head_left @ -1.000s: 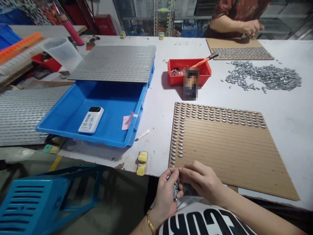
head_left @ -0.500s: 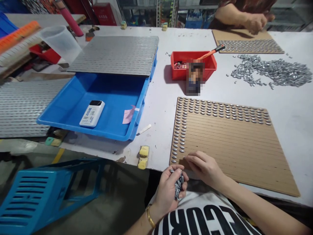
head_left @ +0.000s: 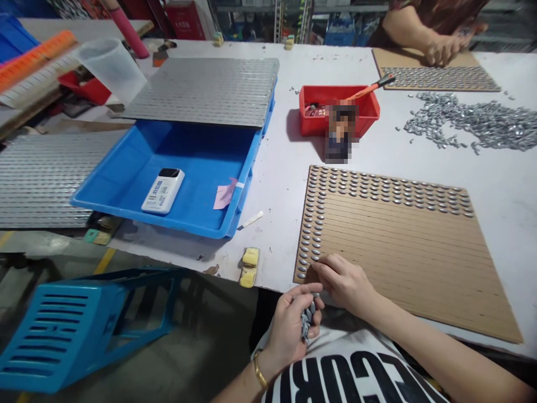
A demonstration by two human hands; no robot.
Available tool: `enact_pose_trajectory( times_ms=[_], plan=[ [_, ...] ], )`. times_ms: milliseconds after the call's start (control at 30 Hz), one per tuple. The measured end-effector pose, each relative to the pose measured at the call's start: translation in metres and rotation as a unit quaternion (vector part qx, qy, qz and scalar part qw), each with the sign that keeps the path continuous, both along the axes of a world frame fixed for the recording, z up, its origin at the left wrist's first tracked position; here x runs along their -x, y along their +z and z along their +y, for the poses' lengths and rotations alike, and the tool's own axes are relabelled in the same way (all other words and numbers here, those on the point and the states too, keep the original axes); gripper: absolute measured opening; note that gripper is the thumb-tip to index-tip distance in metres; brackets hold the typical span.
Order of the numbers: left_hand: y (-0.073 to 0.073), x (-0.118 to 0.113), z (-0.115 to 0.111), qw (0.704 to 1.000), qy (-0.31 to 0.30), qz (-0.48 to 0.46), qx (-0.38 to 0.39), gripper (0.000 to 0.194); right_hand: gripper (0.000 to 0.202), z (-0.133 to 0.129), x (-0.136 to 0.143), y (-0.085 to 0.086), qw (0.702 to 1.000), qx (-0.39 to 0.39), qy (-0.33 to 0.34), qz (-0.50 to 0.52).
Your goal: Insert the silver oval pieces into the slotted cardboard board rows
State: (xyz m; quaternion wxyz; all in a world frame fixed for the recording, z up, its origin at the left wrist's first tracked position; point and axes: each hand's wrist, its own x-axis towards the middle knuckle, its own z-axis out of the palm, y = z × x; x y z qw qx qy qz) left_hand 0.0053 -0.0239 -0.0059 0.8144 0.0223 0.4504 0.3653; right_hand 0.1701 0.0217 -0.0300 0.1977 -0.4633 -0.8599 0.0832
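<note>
My left hand (head_left: 289,322), palm up and fingers curled, cups a pile of small silver oval pieces (head_left: 307,322) just off the table's front edge. Beside it, my right hand (head_left: 346,280) has its thumb and fingertips pinched together, touching down at the near left corner of a brown grooved board (head_left: 403,246). Whatever is between those fingertips is hidden. Silver oval pieces lie in rows along the board's far edge and in two columns down its left side (head_left: 307,232). The pinch is just below the lowest visible piece of the second column.
A blue tray (head_left: 247,187) holds a white power bank (head_left: 163,191) and has a silver-covered board (head_left: 210,92) across its back. Past my board stand a red box (head_left: 312,126) and a heap of silver pieces (head_left: 474,120). Across the table, a co-worker's hand (head_left: 442,50) touches another board.
My right fingertips have come in against the board, hiding a small bright spot that showed there earlier. My left hand stays cupped. The whole view has shifted slightly.
</note>
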Motion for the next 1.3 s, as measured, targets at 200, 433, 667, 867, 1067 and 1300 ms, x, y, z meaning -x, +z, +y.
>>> enact_pose_trajectory(
  times_ms=[200,433,667,867,1067,1300],
  plan=[
    [0.006,0.0,0.001,0.999,0.021,0.013,-0.027,0.023,0.022,0.001,-0.003,0.006,0.997,0.047,-0.012,0.059],
    [0.004,-0.002,0.003,0.998,0.04,0.038,-0.032,0.025,0.014,-0.012,-0.004,0.045,0.923,0.277,0.025,0.265],
    [0.005,-0.006,0.004,0.997,0.031,0.061,-0.032,0.027,0.012,-0.02,0.004,0.041,0.892,0.301,-0.031,0.336],
    [-0.001,-0.006,0.0,0.997,0.019,0.07,-0.023,0.026,0.011,-0.021,0.0,0.039,0.914,0.263,0.018,0.309],
    [0.001,-0.004,0.0,0.998,0.024,0.048,-0.02,0.028,0.016,-0.021,-0.006,0.036,0.944,0.204,0.058,0.252],
    [0.004,0.002,-0.002,0.999,0.039,0.014,-0.017,0.033,0.016,-0.015,-0.012,0.023,0.965,0.139,0.001,0.223]
  ],
)
